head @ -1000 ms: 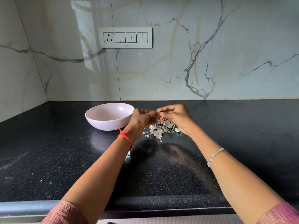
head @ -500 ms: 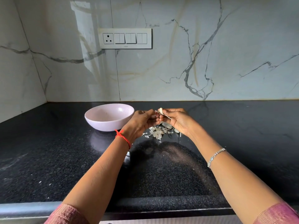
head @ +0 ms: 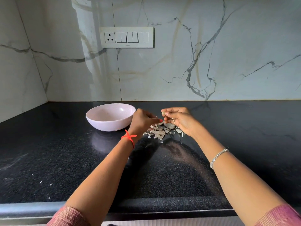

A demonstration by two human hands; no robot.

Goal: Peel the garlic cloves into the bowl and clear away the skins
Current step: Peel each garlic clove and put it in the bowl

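A pale pink bowl point(head: 110, 117) stands on the black counter, left of my hands; no cloves show inside it from here. My right hand point(head: 179, 120) pinches a small garlic clove point(head: 163, 113) at its fingertips, above a pile of dry garlic skins point(head: 160, 132). My left hand point(head: 143, 121) is just left of it, fingers closed on a strip of skin point(head: 161, 122) that hangs toward the pile. The two hands are a short way apart.
The black speckled counter point(head: 65, 160) runs to a marble wall behind and on the left. A switch panel point(head: 127, 37) sits on the back wall. The counter's front edge point(head: 146, 207) is near my elbows.
My hands have drawn apart: the left moved left and down with a piece of skin, the right keeps the clove raised.
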